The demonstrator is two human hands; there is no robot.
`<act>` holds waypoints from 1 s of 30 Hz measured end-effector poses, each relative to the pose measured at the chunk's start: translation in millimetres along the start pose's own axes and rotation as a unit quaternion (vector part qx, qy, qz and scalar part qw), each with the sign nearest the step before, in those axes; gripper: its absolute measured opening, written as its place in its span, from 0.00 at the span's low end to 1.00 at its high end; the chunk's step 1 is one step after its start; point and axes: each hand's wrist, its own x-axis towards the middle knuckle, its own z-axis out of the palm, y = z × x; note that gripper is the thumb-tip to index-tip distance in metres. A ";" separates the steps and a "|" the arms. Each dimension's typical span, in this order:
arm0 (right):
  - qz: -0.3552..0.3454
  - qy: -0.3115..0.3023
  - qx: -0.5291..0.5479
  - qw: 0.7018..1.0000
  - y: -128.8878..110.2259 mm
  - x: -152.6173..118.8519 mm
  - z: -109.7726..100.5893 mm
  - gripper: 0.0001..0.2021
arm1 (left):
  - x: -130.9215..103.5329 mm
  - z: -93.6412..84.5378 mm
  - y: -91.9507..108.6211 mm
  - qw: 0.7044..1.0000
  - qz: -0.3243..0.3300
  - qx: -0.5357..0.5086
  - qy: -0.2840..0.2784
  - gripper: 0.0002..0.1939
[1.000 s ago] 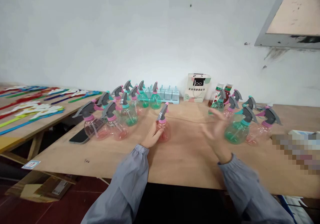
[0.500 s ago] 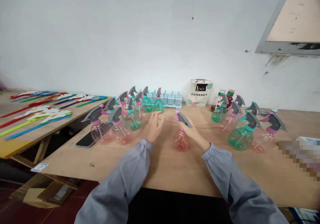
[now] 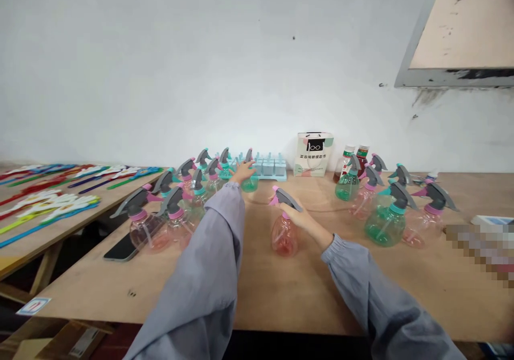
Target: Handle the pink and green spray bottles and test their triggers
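My right hand (image 3: 299, 215) is closed round the neck of a pink spray bottle (image 3: 284, 238), which stands upright near the middle of the table. Farther back, my left hand (image 3: 242, 173) reaches to a green spray bottle with a pink collar (image 3: 249, 184). Its fingers are at the grey sprayer head, partly spread; a firm grip cannot be made out. Several pink and green spray bottles stand on the left, among them a front pink one (image 3: 148, 234). Several more stand on the right, including a large green one (image 3: 384, 225).
A black phone (image 3: 121, 247) lies by the left bottles. Against the wall are a light blue mould rack (image 3: 274, 168), a paper bag (image 3: 313, 156) and two labelled bottles (image 3: 344, 162). Colourful flower-topped sticks (image 3: 60, 205) cover a second table at the left.
My left hand has moved forward from bare table to the green bottle at the back. My right hand still holds the pink bottle. The view has shifted slightly.
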 end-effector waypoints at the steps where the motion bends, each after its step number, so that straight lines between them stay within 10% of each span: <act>1: 0.003 0.005 0.021 1.000 -0.9 0.7 0.4 0.07 | -4.2 2.5 -0.7 1.000 0.011 0.004 0.004 0.23; 16: 0.132 -0.053 0.269 0.953 -40.4 -6.4 12.1 0.20 | -225.0 -16.0 -24.3 0.962 0.205 0.107 0.147 0.11; 30: 0.094 -0.059 0.174 0.978 -45.3 -9.3 10.5 0.07 | -242.5 -3.4 -27.4 0.960 0.208 0.082 0.169 0.18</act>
